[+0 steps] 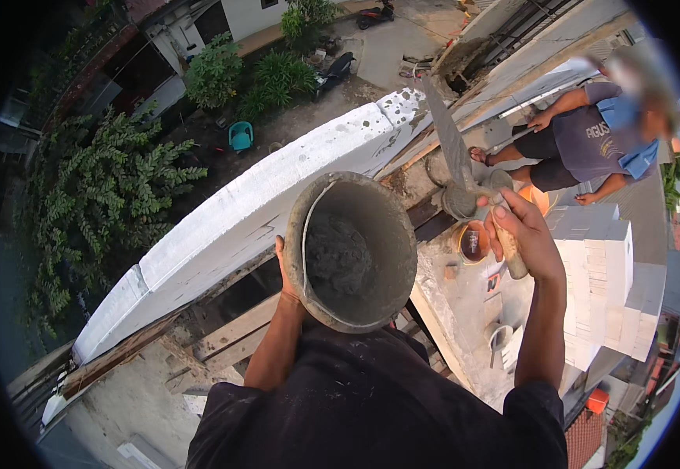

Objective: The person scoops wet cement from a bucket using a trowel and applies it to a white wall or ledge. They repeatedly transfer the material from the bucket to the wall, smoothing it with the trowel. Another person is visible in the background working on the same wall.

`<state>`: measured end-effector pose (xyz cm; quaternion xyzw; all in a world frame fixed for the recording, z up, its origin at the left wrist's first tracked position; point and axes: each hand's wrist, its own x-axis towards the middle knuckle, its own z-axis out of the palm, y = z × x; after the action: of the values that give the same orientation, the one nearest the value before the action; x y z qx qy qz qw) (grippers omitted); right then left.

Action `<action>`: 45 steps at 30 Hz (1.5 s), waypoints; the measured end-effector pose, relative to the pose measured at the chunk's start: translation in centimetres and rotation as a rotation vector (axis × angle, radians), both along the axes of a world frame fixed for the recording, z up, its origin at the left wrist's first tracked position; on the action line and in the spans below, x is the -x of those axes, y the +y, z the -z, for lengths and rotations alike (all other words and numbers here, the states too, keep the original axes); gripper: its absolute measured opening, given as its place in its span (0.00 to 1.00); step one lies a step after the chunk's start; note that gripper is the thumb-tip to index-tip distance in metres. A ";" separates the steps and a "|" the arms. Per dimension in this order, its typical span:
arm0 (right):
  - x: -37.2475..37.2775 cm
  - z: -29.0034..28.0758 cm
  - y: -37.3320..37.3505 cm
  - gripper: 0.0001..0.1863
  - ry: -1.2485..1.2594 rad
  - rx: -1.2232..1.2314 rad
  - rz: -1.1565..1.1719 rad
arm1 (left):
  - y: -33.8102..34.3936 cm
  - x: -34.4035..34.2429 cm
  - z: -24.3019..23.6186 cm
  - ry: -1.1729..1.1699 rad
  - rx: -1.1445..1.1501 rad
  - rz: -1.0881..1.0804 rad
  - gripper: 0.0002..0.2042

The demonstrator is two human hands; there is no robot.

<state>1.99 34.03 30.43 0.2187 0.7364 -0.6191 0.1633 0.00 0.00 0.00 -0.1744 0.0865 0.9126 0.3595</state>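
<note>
My left hand (pixel 284 270) grips the side of a grey, cement-crusted bucket (pixel 395 250) with wet mortar (pixel 336 250) inside and a wire handle along its rim. My right hand (pixel 518 227) is closed on the wooden handle of a trowel (pixel 453 133), whose long, mortar-smeared blade points up and away from me. Ahead of me runs a white block wall (pixel 223 211), its top spotted with grey mortar near the far end, just beyond the blade.
A co-worker (pixel 598 133) stands at the right. An orange bucket (pixel 474 240), a small white bucket (pixel 501 336) and stacked white blocks (pixel 590 289) sit below at the right. Wooden planks (pixel 230 332) lie along the wall. Left of it, a drop shows plants and a teal chair (pixel 241 137).
</note>
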 end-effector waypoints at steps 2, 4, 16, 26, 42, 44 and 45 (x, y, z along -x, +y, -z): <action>-2.5 -4.0 -1.2 0.15 0.111 -0.681 -0.458 | 0.5 1.0 -0.5 -0.014 -0.023 0.010 0.47; -3.3 -5.9 -4.1 0.17 0.129 -1.142 -0.683 | 1.2 1.3 -1.9 -0.016 -0.055 0.018 0.46; -1.8 -2.9 -8.0 0.09 0.629 -1.761 -1.007 | 1.6 3.7 -4.3 0.142 0.102 -0.036 0.40; -1.0 2.5 -4.5 0.12 0.084 -1.338 -1.134 | 2.4 2.8 -3.4 0.100 0.142 -0.009 0.38; -7.6 6.2 -7.2 0.19 0.062 -0.678 -0.577 | 0.4 4.5 -4.7 0.133 0.195 -0.021 0.44; -7.5 5.5 -7.5 0.19 0.073 -0.678 -0.548 | 0.3 4.2 -6.3 0.139 0.196 0.011 0.45; -7.6 5.8 -7.4 0.19 0.107 -0.669 -0.517 | 0.4 3.8 -7.1 0.137 0.198 0.024 0.45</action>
<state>9.64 26.66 24.60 0.0353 0.9347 -0.2953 0.1949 -3.84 0.39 7.15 -0.1453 0.2029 0.9050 0.3446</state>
